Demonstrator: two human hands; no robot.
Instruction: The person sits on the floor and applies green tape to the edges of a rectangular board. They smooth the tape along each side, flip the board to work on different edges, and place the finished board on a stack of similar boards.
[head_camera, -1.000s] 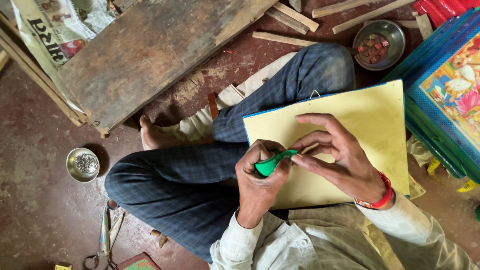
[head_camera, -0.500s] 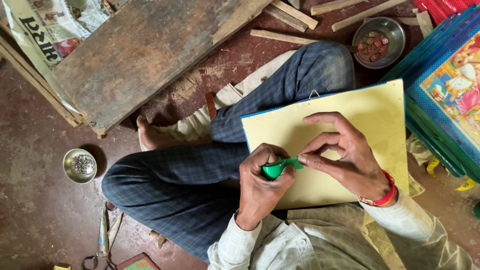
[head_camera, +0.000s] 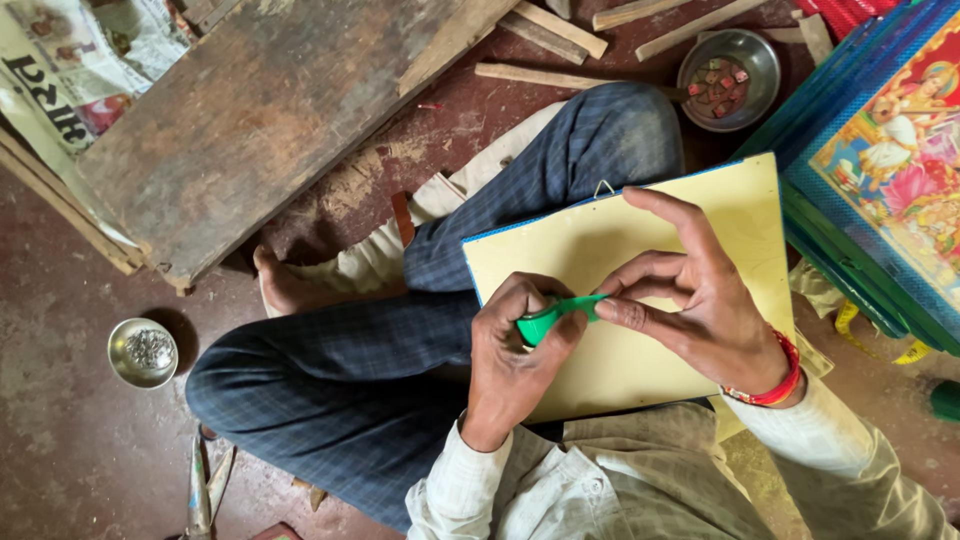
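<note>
Head view: left hand (head_camera: 510, 355) and right hand (head_camera: 690, 300), both pinched shut on the green strip (head_camera: 555, 318), could tear it if pulled apart.

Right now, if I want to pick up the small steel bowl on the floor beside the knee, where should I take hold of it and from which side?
Grip the small steel bowl at its rim, coming from straight above. It sits upright and open, with something shiny inside, so a thumb and finger pinching the thin edge should keep it level. The floor around it looks free, so probably any side of the rim works.
</note>
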